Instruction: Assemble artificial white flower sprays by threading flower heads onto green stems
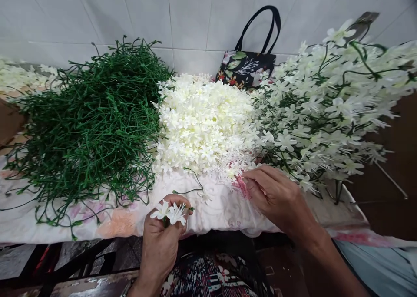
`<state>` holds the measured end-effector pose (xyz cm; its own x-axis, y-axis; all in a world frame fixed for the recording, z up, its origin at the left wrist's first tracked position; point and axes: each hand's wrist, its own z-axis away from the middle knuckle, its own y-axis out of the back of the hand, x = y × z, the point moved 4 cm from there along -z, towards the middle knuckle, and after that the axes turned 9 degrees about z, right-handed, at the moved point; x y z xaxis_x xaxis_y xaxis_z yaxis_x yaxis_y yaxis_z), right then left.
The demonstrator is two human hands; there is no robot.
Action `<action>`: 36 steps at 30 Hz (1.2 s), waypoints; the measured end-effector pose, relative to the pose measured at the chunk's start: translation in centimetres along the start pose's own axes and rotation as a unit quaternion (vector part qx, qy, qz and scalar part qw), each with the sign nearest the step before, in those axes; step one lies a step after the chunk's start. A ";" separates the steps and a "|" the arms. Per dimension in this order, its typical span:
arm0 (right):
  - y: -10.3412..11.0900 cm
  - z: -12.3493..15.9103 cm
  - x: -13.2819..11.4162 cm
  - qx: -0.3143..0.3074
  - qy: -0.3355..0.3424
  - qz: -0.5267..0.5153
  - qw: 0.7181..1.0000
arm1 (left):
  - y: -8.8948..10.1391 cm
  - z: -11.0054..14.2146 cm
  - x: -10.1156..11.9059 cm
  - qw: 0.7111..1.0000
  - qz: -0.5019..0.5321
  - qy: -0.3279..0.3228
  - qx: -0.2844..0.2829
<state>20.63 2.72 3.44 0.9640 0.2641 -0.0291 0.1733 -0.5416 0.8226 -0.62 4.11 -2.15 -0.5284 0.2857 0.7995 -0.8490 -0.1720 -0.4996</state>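
My left hand (166, 232) is closed around a green stem that carries white artificial flowers (169, 212), held upright just off the table's front edge. My right hand (273, 193) reaches to the front right of a heap of loose white blossoms (202, 119), its thumb and fingertips pinched together. Fine white stamens (224, 169) and a piece of pink mesh (243, 186) lie right at those fingertips. Whatever the pinch holds is too small to make out. A single green stem (195, 186) rests on the cloth between the hands.
A tall tangle of green stems (94, 123) covers the left of the flowered tablecloth (117, 223). Finished-looking white flower sprays (312, 114) are piled at the right. Behind the blossoms, a black floral handbag (247, 67) leans against the tiled wall (195, 19).
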 end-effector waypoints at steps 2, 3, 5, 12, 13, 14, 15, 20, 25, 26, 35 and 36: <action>-0.2 0.2 0.2 -0.021 -0.005 0.011 1.000 | -0.3 -0.1 -0.2 1.000 -0.020 0.002 -0.015; -0.3 0.2 0.2 -0.033 -0.005 0.012 0.999 | -0.5 -0.1 -0.3 0.999 -0.027 0.004 -0.020; -0.7 0.3 -0.1 -0.057 -0.003 0.013 0.998 | -0.7 -0.2 -0.4 0.999 -0.034 0.010 -0.024; -2.0 -0.4 -0.7 -0.097 0.015 0.030 0.995 | -1.9 -0.7 -0.5 0.999 -0.036 0.019 -0.024; -2.1 -0.5 -0.9 -0.099 0.021 0.037 0.994 | -2.0 -0.7 -0.6 0.999 -0.036 0.020 -0.020; -2.3 -0.6 -1.0 -0.102 0.030 0.046 0.993 | -2.0 -0.8 -0.6 0.999 -0.035 0.022 -0.018; -2.5 -0.7 -1.1 -0.105 0.039 0.054 0.992 | -2.0 -0.8 -0.7 0.999 -0.033 0.021 -0.016; -2.6 -0.5 -1.5 -0.127 0.055 0.059 0.989 | -1.7 -0.9 -0.9 0.998 -0.056 0.010 -0.028; -1.7 0.0 -1.1 -0.105 0.006 -0.039 0.994 | -1.5 -0.9 -1.1 0.996 -0.077 -0.005 -0.043; -1.5 0.0 -1.1 -0.093 -0.004 -0.066 0.993 | -1.5 -1.0 -1.1 0.996 -0.081 -0.011 -0.046; -0.6 -0.4 -1.6 -0.042 -0.033 -0.131 0.990 | -3.6 -0.7 0.6 0.916 -0.310 -0.209 -0.143; -0.6 -0.4 -1.6 -0.038 -0.039 -0.139 0.989 | -4.0 -0.6 0.8 0.893 -0.339 -0.248 -0.161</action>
<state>18.95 2.94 3.25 0.8941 0.3309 -0.3019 0.4218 -0.3947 0.8163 2.37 5.55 0.25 0.1016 -0.2457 0.9640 -0.9712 0.1852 0.1495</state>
